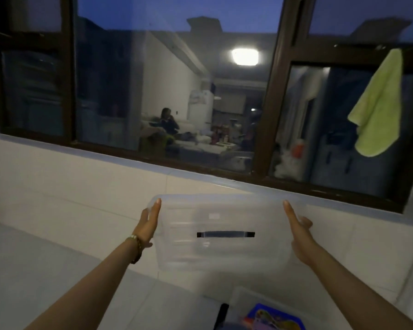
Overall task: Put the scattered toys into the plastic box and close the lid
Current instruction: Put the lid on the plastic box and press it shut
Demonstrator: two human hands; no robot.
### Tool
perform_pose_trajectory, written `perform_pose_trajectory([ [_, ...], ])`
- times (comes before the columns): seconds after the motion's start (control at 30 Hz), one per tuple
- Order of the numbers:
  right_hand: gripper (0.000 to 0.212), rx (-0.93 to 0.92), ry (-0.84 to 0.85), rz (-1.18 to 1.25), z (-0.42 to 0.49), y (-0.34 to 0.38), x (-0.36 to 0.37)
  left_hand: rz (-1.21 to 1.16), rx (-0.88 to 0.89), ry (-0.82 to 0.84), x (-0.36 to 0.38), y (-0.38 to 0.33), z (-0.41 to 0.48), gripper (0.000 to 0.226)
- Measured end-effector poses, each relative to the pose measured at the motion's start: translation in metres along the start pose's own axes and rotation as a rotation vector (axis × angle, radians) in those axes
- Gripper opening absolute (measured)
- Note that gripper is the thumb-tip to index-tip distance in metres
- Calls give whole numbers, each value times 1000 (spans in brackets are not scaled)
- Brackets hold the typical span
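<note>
I hold the clear plastic lid (pixel 224 256) up in front of the white tiled wall, its black handle (pixel 225 234) facing me. My left hand (pixel 148 225) presses flat against the lid's left edge with straight fingers. My right hand (pixel 298 234) presses the right edge the same way, thumb spread out to the side. Below the lid, at the bottom edge of the view, the clear plastic box (pixel 243 296) stands open. A blue, colourful toy (pixel 274 317) lies inside it. Most of the box is cut off by the frame.
A dark-framed window (pixel 270 110) runs along the wall above a white sill (pixel 105 160); its glass reflects a lit room. A light green cloth (pixel 377 103) hangs at the upper right. A white surface (pixel 34 270) spreads to the left. A black part (pixel 222 315) shows beside the box.
</note>
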State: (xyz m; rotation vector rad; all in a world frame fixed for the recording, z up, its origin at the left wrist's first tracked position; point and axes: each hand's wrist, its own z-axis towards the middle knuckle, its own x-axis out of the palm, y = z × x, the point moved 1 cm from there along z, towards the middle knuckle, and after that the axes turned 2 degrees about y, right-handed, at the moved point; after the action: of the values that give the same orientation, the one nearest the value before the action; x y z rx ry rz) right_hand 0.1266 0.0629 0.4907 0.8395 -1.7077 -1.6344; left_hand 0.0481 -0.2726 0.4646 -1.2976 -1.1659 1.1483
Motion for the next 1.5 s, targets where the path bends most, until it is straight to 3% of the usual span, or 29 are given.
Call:
perform_pose_trajectory([
  [0.17,116,48,-140,165,10,11,-63,-100,9,117,67,-10,9,60],
  [0.27,94,-13,-141,298,6,15,-98,-211,35,140,101,-10,18,51],
  [0.4,57,-77,-130,382,-7,10,-153,-302,-103,230,141,5,32,76],
  [0.57,34,74,-241,374,-9,-37,-232,-150,-246,395,173,39,40,53],
  [0.67,14,124,-192,311,-3,-73,-250,-86,-242,352,183,71,46,47],
  [0.77,8,164,-120,254,1,-104,-253,-40,-226,312,187,105,47,42],
  [0.9,22,198,-202,85,7,-157,-264,91,-230,402,196,141,50,81],
  [0.97,24,214,-268,-27,4,-183,-268,202,-255,434,203,158,49,90],
  [1.17,39,263,-315,-321,-8,-247,-268,483,-220,454,220,221,33,82],
  [1.27,35,295,-296,-388,-6,-276,-265,560,-147,492,226,241,28,69],
  [1.33,46,337,-302,-450,-7,-291,-259,611,-95,551,230,249,26,60],
  [1.5,72,420,-296,-469,-1,-338,-256,666,-127,537,245,269,24,72],
])
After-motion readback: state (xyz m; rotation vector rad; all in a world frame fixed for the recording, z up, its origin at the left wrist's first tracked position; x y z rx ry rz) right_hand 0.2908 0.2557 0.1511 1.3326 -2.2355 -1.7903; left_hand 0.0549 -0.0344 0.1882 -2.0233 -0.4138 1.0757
